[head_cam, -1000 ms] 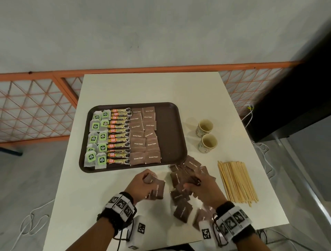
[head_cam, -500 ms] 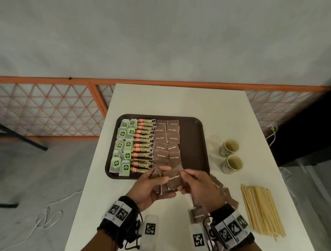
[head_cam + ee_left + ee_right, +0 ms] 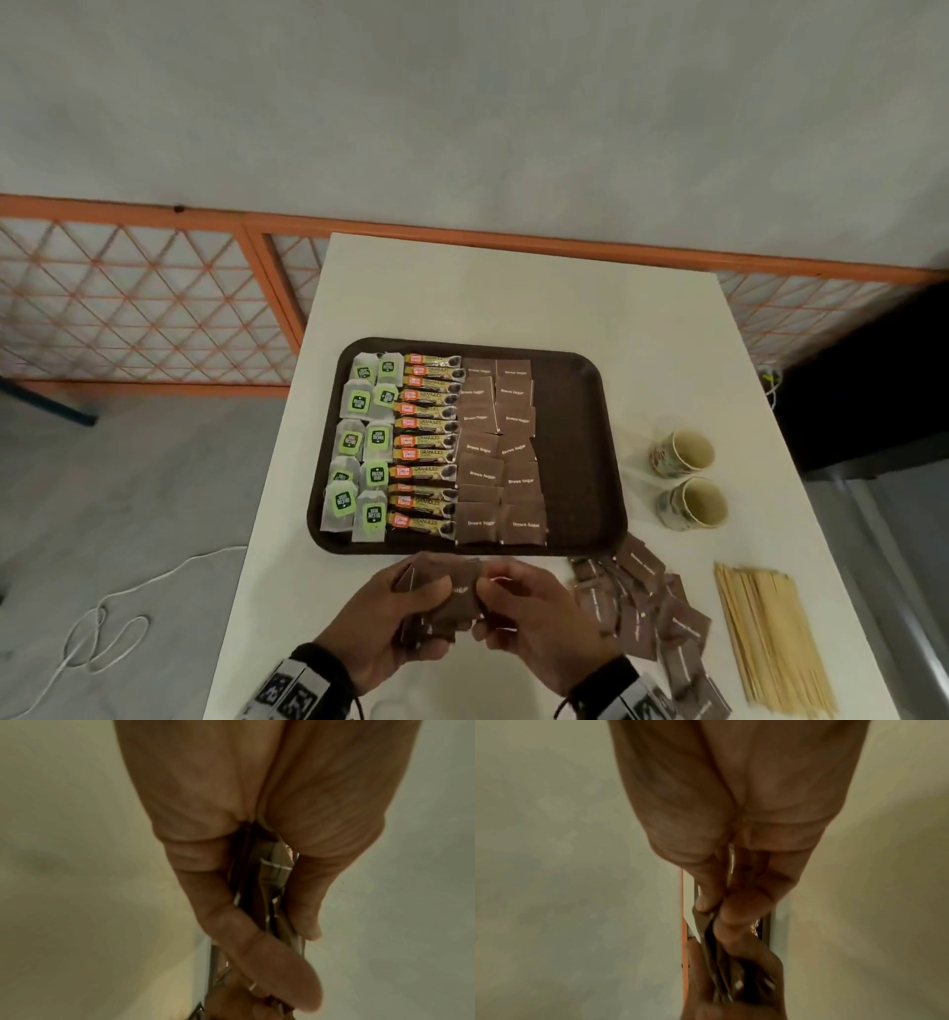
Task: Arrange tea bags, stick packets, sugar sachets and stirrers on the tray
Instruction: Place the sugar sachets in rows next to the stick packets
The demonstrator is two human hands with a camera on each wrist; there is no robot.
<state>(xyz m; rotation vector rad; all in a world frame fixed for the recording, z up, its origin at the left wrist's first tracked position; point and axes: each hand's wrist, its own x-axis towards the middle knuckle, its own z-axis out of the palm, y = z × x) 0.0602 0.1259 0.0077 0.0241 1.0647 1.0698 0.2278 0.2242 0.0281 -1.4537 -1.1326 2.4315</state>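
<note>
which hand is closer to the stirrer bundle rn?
Right. The right hand is just across the loose sachet pile from the stirrer bundle; the left hand is farther off, beyond the right one. Both grip sachets.

The white table (image 3: 513, 288) carries a brown tray (image 3: 580, 442), two cups (image 3: 690, 478), loose sachets (image 3: 642, 611) and stirrers (image 3: 770, 642).

Both wrist views are blurred; the stirrers (image 3: 770, 637) run off the frame's bottom.
</note>
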